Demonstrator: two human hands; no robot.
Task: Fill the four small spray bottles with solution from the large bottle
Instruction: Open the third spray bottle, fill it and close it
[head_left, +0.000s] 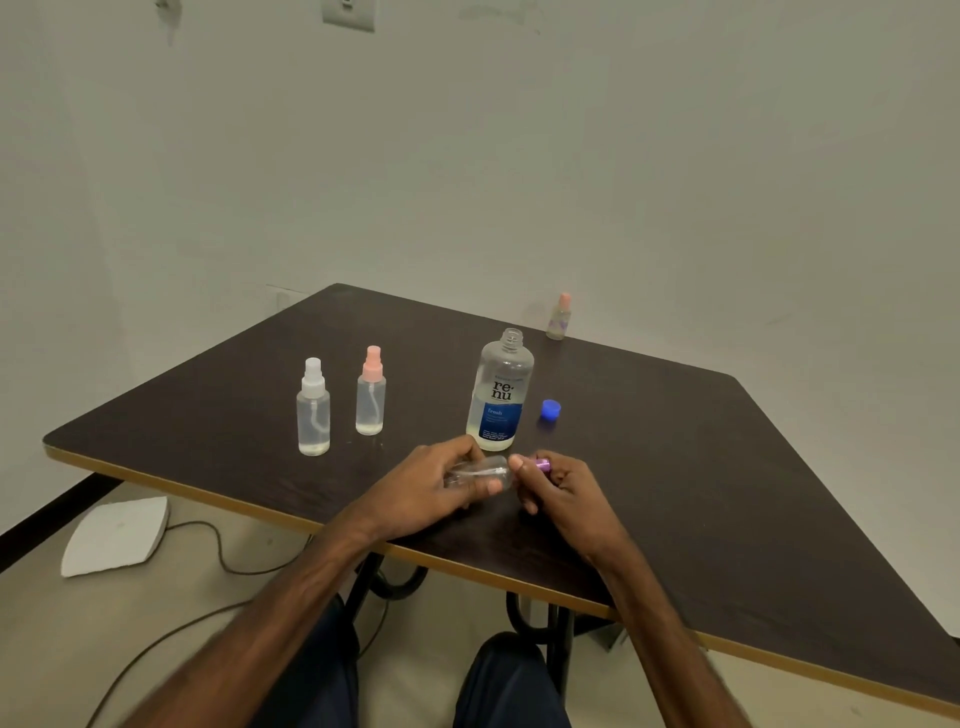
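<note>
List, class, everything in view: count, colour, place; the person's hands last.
Large clear plastic bottle with blue label: one, uncapped, upright, centre.
Round blue cap: one, right of it.
White-topped small clear spray bottle: one, upright, left.
Pink-topped small clear spray bottles: two; one beside it, another at far edge.
Purple-topped small clear bottle: one, held at front edge.
Dark brown table: one.
White flat pad, dark cable: floor, left.
Left hand: grips that bottle.
Right hand: pinches its purple top.

Dark table (675, 467) w/ white-cap spray btl (313, 410), pink-cap spray btl (371, 395), big open btl (500, 395), blue cap (550, 409), far pink-cap btl (559, 318).
</note>
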